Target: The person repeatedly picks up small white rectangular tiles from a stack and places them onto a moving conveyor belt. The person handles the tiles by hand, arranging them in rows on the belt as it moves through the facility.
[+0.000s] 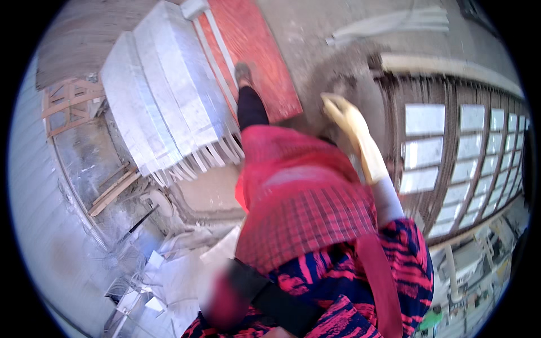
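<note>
My right hand (340,112) is in a pale yellow rubber glove and reaches forward over the floor, to the right of my red checked apron (307,208). Its fingers are loosely bent, and I see nothing held in them. A dark wet-looking patch of floor (360,84) lies beyond the glove. The nearest thing on its right is a long brown conveyor-like bed (396,129) bearing rows of white rectangular tiles (425,119). My left hand does not show; my body and apron fill that side.
Stacked pale stone slabs (169,84) stand at front left beside a red board (262,56), where my foot (243,73) rests. Wooden strips (114,191), a fan (125,265) and broken white pieces (174,281) lie at left. Long pale strips (394,25) lie on the far floor.
</note>
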Demonstrator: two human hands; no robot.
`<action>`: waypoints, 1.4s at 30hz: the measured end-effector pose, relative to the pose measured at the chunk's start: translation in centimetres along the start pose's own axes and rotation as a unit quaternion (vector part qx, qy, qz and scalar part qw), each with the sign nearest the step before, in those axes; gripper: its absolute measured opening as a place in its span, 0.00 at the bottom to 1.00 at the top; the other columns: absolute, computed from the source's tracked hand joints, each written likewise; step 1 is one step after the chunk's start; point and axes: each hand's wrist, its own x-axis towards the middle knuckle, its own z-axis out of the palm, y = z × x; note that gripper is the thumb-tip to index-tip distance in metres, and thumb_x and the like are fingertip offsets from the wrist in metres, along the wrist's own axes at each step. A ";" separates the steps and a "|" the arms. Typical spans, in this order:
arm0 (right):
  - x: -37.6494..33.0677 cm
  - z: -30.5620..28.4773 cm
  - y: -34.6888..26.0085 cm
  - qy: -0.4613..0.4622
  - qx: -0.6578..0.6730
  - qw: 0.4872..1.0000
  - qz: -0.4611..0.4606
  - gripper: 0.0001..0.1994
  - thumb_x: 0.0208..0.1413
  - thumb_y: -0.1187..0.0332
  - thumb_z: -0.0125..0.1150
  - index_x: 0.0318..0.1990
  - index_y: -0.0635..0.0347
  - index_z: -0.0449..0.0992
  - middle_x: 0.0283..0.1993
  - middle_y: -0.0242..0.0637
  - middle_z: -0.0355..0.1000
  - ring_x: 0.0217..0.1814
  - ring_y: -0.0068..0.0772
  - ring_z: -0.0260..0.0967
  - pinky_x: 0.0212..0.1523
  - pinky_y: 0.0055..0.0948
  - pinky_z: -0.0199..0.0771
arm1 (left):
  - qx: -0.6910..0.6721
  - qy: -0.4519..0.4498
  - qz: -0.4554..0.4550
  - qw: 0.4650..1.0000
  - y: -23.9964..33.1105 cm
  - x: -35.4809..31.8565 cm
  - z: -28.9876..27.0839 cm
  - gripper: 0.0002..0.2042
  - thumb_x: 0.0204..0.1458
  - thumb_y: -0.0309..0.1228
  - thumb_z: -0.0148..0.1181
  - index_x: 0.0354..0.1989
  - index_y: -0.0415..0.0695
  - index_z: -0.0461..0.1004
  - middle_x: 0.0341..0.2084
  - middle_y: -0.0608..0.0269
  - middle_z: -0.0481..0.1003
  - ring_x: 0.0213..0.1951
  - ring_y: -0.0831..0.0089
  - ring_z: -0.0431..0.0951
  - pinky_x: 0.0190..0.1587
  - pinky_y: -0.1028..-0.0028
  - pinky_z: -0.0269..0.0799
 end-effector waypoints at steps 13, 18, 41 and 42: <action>14.7 8.6 -7.6 -0.092 -0.095 0.983 0.131 0.21 0.67 0.56 0.60 0.64 0.53 0.77 0.52 0.47 0.82 0.56 0.38 0.80 0.57 0.34 0.76 | 0.002 0.048 0.512 0.858 39.3 20.1 -3.0 0.18 0.59 0.36 0.60 0.55 0.44 0.79 0.50 0.47 0.81 0.55 0.50 0.80 0.59 0.58 0.75; 28.1 15.2 -8.6 -0.113 -0.107 0.983 0.101 0.22 0.67 0.56 0.61 0.64 0.53 0.77 0.56 0.46 0.81 0.58 0.38 0.79 0.59 0.34 0.75 | 0.248 -0.202 0.471 0.822 51.5 27.3 3.6 0.14 0.57 0.35 0.56 0.46 0.43 0.83 0.42 0.48 0.83 0.47 0.50 0.84 0.50 0.53 0.78; 87.5 50.4 -17.2 -0.002 -0.308 0.949 -0.071 0.49 0.51 0.57 0.76 0.78 0.51 0.54 0.72 0.53 0.67 0.72 0.52 0.68 0.68 0.44 0.71 | 0.079 -0.442 0.511 0.733 62.4 43.4 -7.2 0.15 0.60 0.34 0.55 0.53 0.42 0.76 0.50 0.45 0.78 0.49 0.48 0.81 0.54 0.51 0.71; 88.9 50.8 -18.1 0.015 -0.326 0.942 -0.075 0.50 0.50 0.58 0.76 0.78 0.51 0.53 0.71 0.54 0.68 0.71 0.52 0.68 0.68 0.44 0.71 | 0.070 -0.446 0.506 0.735 62.2 44.0 -7.8 0.15 0.60 0.34 0.55 0.52 0.42 0.76 0.50 0.45 0.78 0.49 0.48 0.81 0.54 0.51 0.71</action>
